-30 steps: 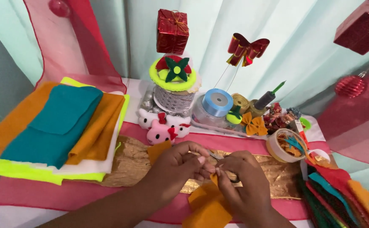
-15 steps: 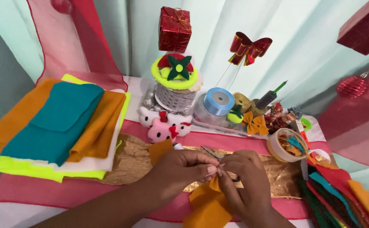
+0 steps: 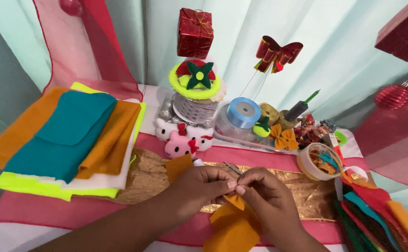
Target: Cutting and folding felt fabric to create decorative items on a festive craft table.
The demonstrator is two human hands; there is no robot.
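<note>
Pinched between left hand and right hand: soft orange felt scrap (small, pointed).

My left hand and right hand meet fingertip to fingertip, pinching a small orange felt piece above larger orange felt scraps; small scissors lie just behind on gold fabric, stacked felt sheets to my left

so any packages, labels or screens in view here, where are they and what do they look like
Gift box: hangs above the yellow felt flower, shiny red cube with gold ribbon.
Second gift box: top right corner, glittery red, tilted.
Tape roll: right of the hands, round, cream, felt scraps inside.
No screens or signs; any label is too small to tell.
</note>
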